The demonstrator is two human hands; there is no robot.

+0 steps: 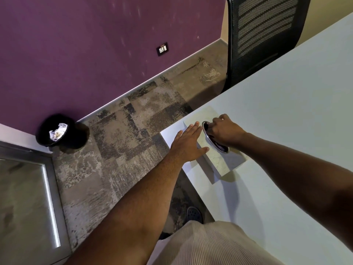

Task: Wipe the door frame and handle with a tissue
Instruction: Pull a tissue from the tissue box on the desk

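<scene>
Reaching into the shiny round hole of a pale marbled tissue box [219, 159] on the white desk [286, 131], right hand [225, 131] fingers curled inside, left hand [188, 144] flat and open on the box, no tissue showing

On the near-left corner of a pale white table [286, 131] stands a rectangular marbled cream tissue box [215, 159] with a chrome-ringed oval opening [214, 138] on top. The left hand [188, 144] lies flat, fingers spread, on the box's left edge. The right hand [223, 131] dips its curled fingers into the opening. Left on the patchy grey carpet [124, 131], a round black waste bin [55, 130] holding crumpled white paper stands against the purple wall [95, 44]. A black mesh office chair [263, 35] stands at the table's far side.
</scene>
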